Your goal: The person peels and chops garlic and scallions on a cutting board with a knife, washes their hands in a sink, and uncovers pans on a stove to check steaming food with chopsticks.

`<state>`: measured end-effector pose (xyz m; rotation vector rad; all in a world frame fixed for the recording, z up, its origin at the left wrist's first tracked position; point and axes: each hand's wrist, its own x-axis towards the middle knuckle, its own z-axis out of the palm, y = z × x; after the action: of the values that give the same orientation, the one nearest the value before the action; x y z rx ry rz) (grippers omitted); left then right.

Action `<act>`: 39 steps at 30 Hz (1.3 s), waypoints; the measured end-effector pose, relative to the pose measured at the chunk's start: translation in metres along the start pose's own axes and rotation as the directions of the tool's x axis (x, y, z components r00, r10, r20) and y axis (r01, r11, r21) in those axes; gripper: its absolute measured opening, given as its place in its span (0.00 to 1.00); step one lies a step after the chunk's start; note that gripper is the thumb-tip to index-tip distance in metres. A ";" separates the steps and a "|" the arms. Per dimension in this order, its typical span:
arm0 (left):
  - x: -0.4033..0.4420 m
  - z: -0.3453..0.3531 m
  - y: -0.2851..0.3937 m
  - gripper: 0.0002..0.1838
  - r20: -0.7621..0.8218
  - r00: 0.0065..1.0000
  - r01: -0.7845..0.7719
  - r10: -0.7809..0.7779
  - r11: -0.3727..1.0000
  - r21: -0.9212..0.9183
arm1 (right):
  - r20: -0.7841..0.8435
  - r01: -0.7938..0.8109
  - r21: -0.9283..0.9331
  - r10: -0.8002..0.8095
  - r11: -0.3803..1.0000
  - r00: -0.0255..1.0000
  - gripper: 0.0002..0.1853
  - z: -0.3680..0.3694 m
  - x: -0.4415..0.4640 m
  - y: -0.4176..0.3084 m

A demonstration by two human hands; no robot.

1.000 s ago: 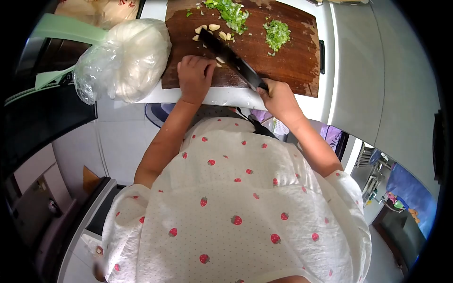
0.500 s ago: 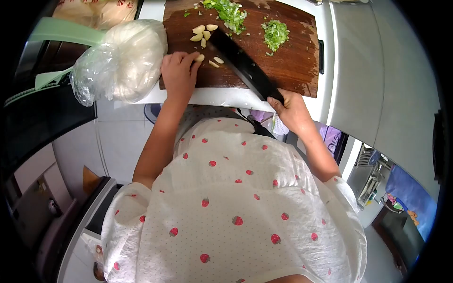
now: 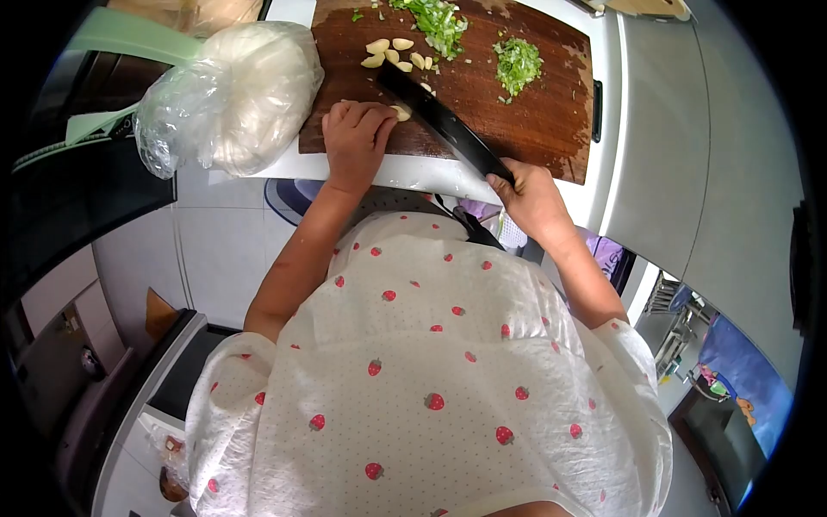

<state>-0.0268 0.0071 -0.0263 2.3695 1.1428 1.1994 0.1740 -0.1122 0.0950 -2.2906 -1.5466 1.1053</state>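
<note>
My left hand rests at the near left part of the wooden cutting board, its fingertips pinching a pale garlic clove. In my right hand is the handle of a broad dark kitchen knife. The knife slants away to the left over the board, its far end close to the held clove. Just beyond that end lie several garlic pieces, and one piece is partly hidden by the blade. Chopped green onion forms a large pile at the back and a smaller pile on the right.
A clear plastic bag with white contents sits against the board's left side, beside a light green plastic piece. The white counter edge runs between the board and my body. A grey surface lies to the right.
The knife's far end has swung lower, nearer my left fingers. More garlic lies with the pieces behind the blade. The board and bag appear slightly shifted right in view.
</note>
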 end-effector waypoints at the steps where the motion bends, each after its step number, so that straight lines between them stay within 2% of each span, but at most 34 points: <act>1: 0.000 0.001 -0.001 0.06 -0.012 1.000 -0.003 0.003 1.000 -0.009 | -0.039 0.050 -0.078 -0.053 0.996 0.998 0.12 0.000 -0.001 -0.001; 7: 0.002 0.001 -0.001 0.05 -0.019 0.999 -0.039 0.040 0.998 0.044 | -0.063 0.132 -0.245 -0.152 0.960 0.986 0.12 -0.010 -0.002 -0.010; 11: 0.001 0.002 -0.004 0.06 -0.023 0.998 -0.054 0.055 0.998 0.037 | -0.021 0.151 -0.263 -0.163 0.953 0.986 0.12 -0.005 0.007 -0.010; 14: 0.002 0.003 -0.003 0.06 -0.032 0.996 -0.077 0.079 0.996 0.048 | -0.067 0.132 -0.277 -0.156 0.952 0.985 0.11 0.015 0.022 -0.003; 17: 0.000 0.003 -0.004 0.05 -0.057 0.993 -0.099 0.101 0.994 0.042 | -0.051 0.094 -0.125 -0.101 0.988 0.994 0.10 0.012 0.023 -0.004; 23: 0.007 0.006 0.001 0.04 -0.037 0.998 -0.046 0.046 0.999 -0.002 | -0.063 0.083 -0.087 -0.089 0.993 0.994 0.11 0.001 0.014 -0.005; 25: 0.010 0.007 0.003 0.07 0.073 0.997 -0.023 0.020 0.999 0.046 | -0.073 0.064 -0.059 -0.069 0.996 0.995 0.11 0.002 0.015 -0.001; 28: 0.009 0.005 0.001 0.08 0.136 0.991 0.001 -0.009 0.998 0.058 | -0.066 0.028 -0.027 -0.030 0.999 0.997 0.11 0.002 0.015 0.000; 34: 0.007 0.001 0.001 0.07 0.020 1.000 0.011 -0.010 0.999 -0.030 | -0.044 0.020 -0.025 -0.022 0.999 0.999 0.13 -0.001 0.005 -0.003; 39: 0.005 0.005 -0.003 0.04 0.029 1.000 0.005 -0.005 1.000 -0.014 | -0.064 0.076 -0.034 -0.078 0.997 0.995 0.12 -0.003 0.005 -0.002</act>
<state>-0.0222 0.0134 -0.0282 2.3642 1.1271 1.1640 0.1752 -0.1065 0.0962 -2.2430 -1.6235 0.9844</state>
